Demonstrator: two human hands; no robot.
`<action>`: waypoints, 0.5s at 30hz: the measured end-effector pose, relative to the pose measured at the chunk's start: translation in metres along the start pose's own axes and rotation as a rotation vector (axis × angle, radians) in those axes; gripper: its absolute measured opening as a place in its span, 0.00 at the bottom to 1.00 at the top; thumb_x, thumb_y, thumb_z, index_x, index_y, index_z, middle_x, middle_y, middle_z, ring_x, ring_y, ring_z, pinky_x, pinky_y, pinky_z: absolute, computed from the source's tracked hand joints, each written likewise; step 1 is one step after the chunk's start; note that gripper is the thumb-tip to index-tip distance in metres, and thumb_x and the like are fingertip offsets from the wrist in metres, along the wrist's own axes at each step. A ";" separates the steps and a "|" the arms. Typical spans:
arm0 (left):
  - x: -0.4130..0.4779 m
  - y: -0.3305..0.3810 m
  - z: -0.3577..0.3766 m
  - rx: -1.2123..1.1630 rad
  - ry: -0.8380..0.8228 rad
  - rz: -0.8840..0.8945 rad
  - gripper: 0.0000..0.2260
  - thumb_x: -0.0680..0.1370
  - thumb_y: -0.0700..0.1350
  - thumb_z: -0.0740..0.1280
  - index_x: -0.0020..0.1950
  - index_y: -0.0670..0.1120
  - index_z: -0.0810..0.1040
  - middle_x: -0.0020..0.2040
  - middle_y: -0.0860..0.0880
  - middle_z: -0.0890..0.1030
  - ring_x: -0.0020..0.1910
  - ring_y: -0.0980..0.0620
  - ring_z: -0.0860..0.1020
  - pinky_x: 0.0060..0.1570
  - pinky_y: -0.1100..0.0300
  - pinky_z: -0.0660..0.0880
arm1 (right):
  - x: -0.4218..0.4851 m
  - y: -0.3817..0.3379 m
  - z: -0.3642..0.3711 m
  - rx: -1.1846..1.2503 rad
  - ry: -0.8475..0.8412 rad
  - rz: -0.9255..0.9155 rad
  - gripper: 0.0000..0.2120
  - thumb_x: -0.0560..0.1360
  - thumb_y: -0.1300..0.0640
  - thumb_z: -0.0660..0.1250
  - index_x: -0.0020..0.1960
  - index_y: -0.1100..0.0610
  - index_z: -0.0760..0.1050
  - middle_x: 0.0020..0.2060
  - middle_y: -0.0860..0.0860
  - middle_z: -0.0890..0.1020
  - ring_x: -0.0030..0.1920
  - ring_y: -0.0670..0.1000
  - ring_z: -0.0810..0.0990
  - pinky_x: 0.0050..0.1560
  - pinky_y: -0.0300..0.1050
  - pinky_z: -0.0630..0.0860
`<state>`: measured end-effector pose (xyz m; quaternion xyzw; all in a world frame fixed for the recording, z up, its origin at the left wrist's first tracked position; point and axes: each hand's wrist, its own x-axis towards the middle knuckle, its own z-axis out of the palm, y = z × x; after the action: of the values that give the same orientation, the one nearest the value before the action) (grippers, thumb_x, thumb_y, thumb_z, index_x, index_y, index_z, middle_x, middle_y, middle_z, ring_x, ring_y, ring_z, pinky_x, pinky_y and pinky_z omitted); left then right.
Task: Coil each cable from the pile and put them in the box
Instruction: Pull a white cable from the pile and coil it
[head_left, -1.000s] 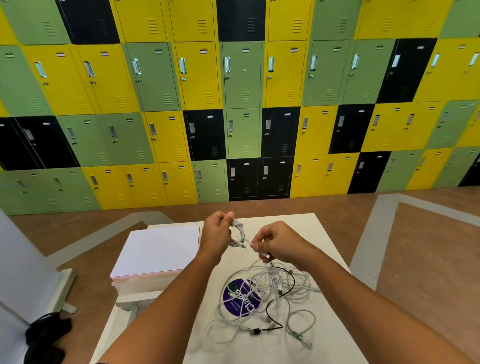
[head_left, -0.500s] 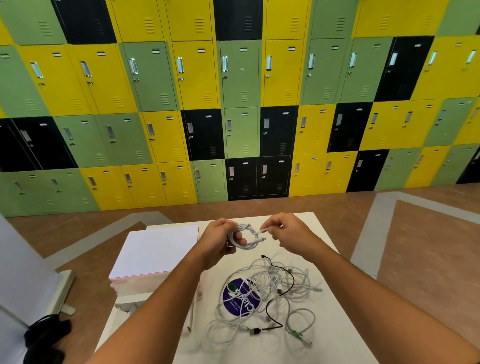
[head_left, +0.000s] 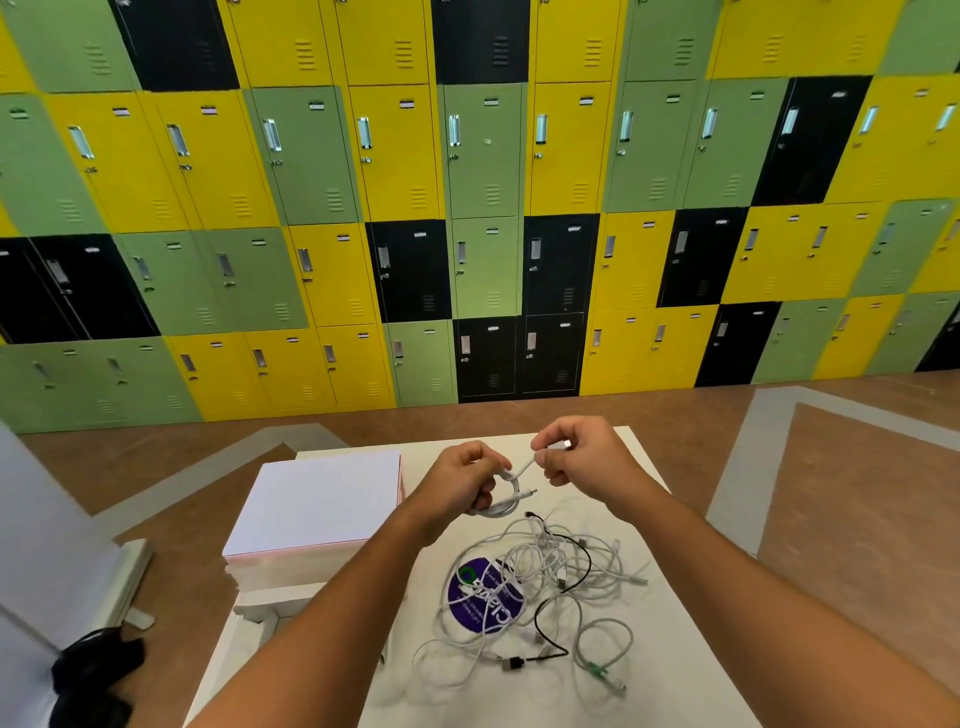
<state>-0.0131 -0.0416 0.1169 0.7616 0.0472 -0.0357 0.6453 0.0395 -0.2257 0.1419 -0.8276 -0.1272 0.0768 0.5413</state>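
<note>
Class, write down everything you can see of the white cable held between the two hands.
The white cable is thin, smooth and plastic-looking, wound into a small coil of several loops. The left hand grips the coil, while the right hand pinches its free end, which runs straight up from the coil. A small plug tip pokes out at the coil's right side. The cable is held in the air over the white table, just beyond the tangled cable pile.

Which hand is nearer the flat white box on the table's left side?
Left. The left hand, holding the coiled white cable, is just right of the flat white box; the right hand is farther right, pinching the cable's end.
</note>
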 end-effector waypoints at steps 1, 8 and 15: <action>-0.001 0.001 0.000 0.002 -0.019 0.021 0.08 0.83 0.39 0.62 0.48 0.42 0.79 0.31 0.49 0.72 0.27 0.55 0.69 0.30 0.61 0.68 | 0.000 0.001 -0.001 0.053 0.021 0.013 0.05 0.74 0.66 0.72 0.44 0.57 0.81 0.35 0.55 0.82 0.33 0.52 0.81 0.39 0.47 0.82; -0.002 0.000 0.008 0.006 -0.029 -0.045 0.09 0.83 0.35 0.57 0.53 0.43 0.77 0.35 0.47 0.75 0.27 0.55 0.70 0.28 0.62 0.68 | 0.000 0.006 -0.002 0.299 0.030 0.047 0.05 0.74 0.71 0.71 0.46 0.63 0.79 0.36 0.60 0.83 0.34 0.54 0.83 0.41 0.51 0.83; 0.001 0.000 0.010 0.095 0.082 0.104 0.06 0.81 0.44 0.69 0.49 0.42 0.81 0.32 0.52 0.77 0.29 0.57 0.71 0.31 0.62 0.70 | -0.001 0.013 -0.003 0.156 0.053 0.002 0.03 0.75 0.63 0.73 0.44 0.57 0.82 0.39 0.56 0.85 0.41 0.53 0.85 0.41 0.46 0.82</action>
<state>-0.0125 -0.0514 0.1154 0.7937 0.0322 0.0269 0.6068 0.0414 -0.2334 0.1310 -0.7849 -0.1059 0.0651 0.6071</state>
